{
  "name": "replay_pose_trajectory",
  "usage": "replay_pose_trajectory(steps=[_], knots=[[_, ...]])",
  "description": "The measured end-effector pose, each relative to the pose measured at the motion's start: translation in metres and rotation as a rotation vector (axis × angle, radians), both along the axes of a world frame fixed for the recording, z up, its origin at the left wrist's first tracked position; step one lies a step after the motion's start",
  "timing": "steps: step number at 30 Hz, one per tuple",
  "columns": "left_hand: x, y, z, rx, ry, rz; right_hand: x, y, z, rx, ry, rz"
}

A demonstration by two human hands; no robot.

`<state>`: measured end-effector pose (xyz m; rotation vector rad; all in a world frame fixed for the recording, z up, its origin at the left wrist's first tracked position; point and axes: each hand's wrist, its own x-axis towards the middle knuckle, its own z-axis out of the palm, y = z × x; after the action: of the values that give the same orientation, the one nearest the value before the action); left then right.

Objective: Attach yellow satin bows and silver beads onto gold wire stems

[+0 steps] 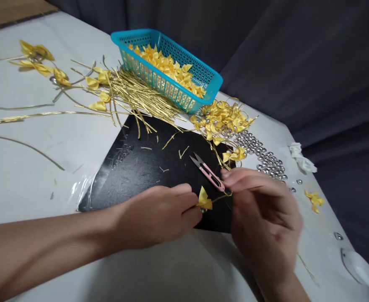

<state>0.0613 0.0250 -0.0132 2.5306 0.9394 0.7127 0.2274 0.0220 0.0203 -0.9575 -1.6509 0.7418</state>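
Over the black mat, my left hand is closed in a pinch on a yellow ribbon flower with a small shiny piece under it. A thin gold cord runs from the flower to the right. Its other part reaches my right hand, whose thumb and fingertips are pinched together on the cord. Pink-handled thread snips lie on the mat between the hands, blades pointing up and left, the handle end beside my right fingertips.
A blue basket of yellow ribbon pieces stands at the back. Gold cord lengths lie before it. Flowers on cords and silver beads are right of it; more flowers lie far left. A white object sits lower right.
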Motion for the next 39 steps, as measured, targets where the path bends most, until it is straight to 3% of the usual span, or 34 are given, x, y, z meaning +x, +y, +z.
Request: replay_pose_trajectory(steps=[5, 12, 20, 27, 39], knots=[[0.000, 0.004, -0.005, 0.123, 0.127, -0.095, 0.009, 0.005, 0.014, -0.083, 0.235, -0.020], [-0.001, 0.005, -0.001, -0.039, 0.052, -0.044, 0.010, -0.002, 0.029, -0.097, 0.292, -0.076], [-0.001, 0.006, 0.000, -0.010, -0.065, -0.028, 0.020, 0.002, 0.040, -0.459, 0.393, -0.100], [-0.003, 0.010, -0.006, -0.047, -0.172, -0.033, 0.035, 0.013, 0.038, -0.707, 0.538, -0.023], [-0.004, 0.012, -0.007, -0.089, -0.148, -0.033, 0.047, 0.016, 0.040, -0.789, 0.462, 0.062]])
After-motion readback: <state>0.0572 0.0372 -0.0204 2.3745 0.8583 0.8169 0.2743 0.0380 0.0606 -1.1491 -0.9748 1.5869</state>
